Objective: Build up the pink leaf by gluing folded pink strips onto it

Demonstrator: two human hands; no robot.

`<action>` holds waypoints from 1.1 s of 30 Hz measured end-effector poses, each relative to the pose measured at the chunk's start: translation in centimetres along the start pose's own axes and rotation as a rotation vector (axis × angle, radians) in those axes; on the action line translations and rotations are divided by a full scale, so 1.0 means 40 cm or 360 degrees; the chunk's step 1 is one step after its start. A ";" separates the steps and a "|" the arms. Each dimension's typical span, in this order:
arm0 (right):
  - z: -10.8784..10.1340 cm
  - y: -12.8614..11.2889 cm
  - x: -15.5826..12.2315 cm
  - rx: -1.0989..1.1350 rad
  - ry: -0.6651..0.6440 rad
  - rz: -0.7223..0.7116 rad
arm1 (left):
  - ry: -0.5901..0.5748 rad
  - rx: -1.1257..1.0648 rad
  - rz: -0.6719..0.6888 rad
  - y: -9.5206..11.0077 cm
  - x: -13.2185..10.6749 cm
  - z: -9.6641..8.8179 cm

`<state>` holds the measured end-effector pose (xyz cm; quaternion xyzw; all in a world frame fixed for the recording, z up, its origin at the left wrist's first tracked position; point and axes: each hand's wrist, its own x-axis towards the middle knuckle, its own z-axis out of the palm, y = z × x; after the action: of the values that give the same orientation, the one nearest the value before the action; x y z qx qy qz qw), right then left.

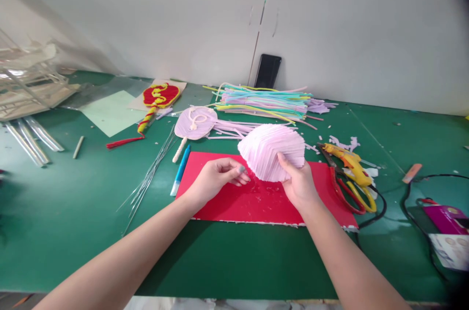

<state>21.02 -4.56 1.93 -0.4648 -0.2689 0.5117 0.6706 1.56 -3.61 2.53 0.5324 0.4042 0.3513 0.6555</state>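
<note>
My right hand [298, 185] grips a pale pink fan-shaped panel [271, 151] of ridged pipe cleaners by its lower right edge, thumb on the front face. The panel is tilted up above a red foam board [227, 202]. Just left of the panel, my left hand [225, 175] is closed with thumb against curled fingers; whatever is in them, if anything, is hidden. Behind the hands lies a lilac fan [196, 121] with a white cord decoration and a short pale handle. Lilac pipe cleaners [234, 128] stretch from it toward the panel.
Scissors [344, 185] and a yellow glue gun [350, 163] lie to the right, with a black cable. A pipe cleaner bundle [264, 102] and a phone [268, 71] are at the back. Left are a blue marker [181, 170], wires [152, 173] and a red-yellow fan [161, 96].
</note>
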 end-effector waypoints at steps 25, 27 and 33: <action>0.003 0.003 -0.003 -0.0103 -0.0012 -0.0026 | 0.0138 -0.0033 0.0036 -0.001 0.006 -0.002; 0.004 0.005 -0.002 -0.0113 -0.0008 -0.0053 | 0.0112 0.0003 0.0029 -0.007 0.005 -0.003; 0.010 0.019 -0.007 -0.0127 -0.0026 -0.0063 | 0.0047 0.0057 0.0060 -0.022 0.005 -0.003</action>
<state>20.26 -4.66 1.47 -0.4817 -0.3037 0.4909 0.6593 1.56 -3.54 1.62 0.5464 0.4099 0.3643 0.6330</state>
